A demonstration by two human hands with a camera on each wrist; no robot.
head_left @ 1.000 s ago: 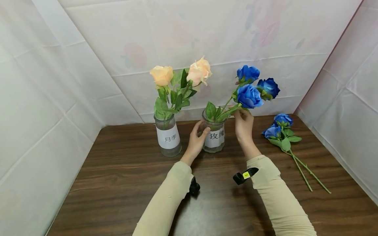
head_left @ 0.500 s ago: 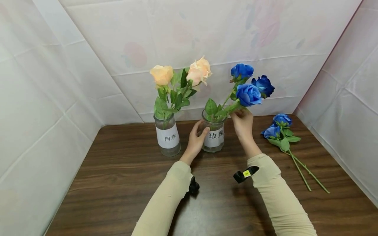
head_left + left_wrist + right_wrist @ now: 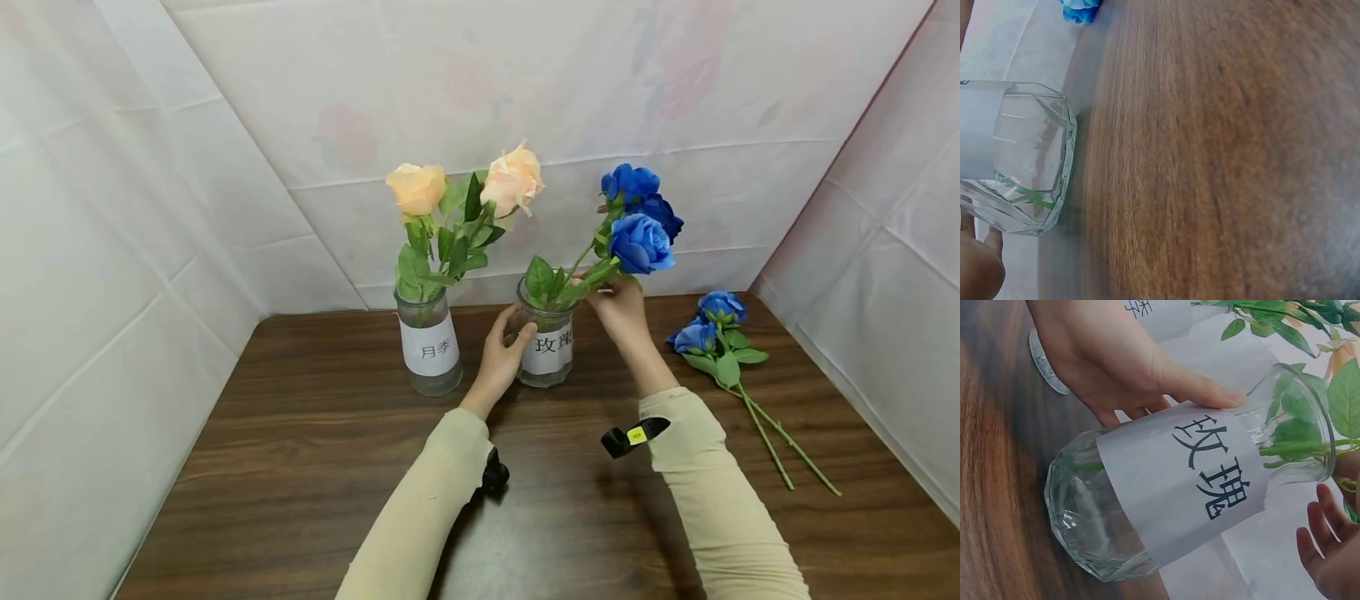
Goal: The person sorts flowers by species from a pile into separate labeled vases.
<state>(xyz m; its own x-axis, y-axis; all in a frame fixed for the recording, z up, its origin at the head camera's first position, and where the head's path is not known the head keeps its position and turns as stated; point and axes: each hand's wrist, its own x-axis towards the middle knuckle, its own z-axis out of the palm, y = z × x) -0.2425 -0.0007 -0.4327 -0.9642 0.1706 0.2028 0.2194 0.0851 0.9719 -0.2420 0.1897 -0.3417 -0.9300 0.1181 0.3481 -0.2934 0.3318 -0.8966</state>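
Note:
My left hand (image 3: 495, 358) grips the side of a glass vase (image 3: 544, 379) that carries a white paper label (image 3: 1185, 481) with two dark characters. Its thumb lies along the vase's shoulder in the right wrist view. Beside the rim, my right hand (image 3: 622, 312) pinches the stem of a blue rose, the fingertips partly hidden behind leaves. Three blue roses (image 3: 640, 242) lean out to the right above this hand, heads bunched together. Green leaves (image 3: 542, 279) fill the vase mouth, and a green stem (image 3: 1088, 466) shows through the glass near the base.
To the left stands a second labelled glass vase (image 3: 433, 385) with peach-coloured roses (image 3: 512, 179). Two more blue roses (image 3: 693, 336) lie on the wooden table (image 3: 300, 467) at the right, stems crossed. White patterned cloth (image 3: 300, 125) hangs behind and on both sides.
The blue rose heads shifted left, then slightly back right. The darkest one has moved left behind the other two. My left hand keeps its grip on the vase.

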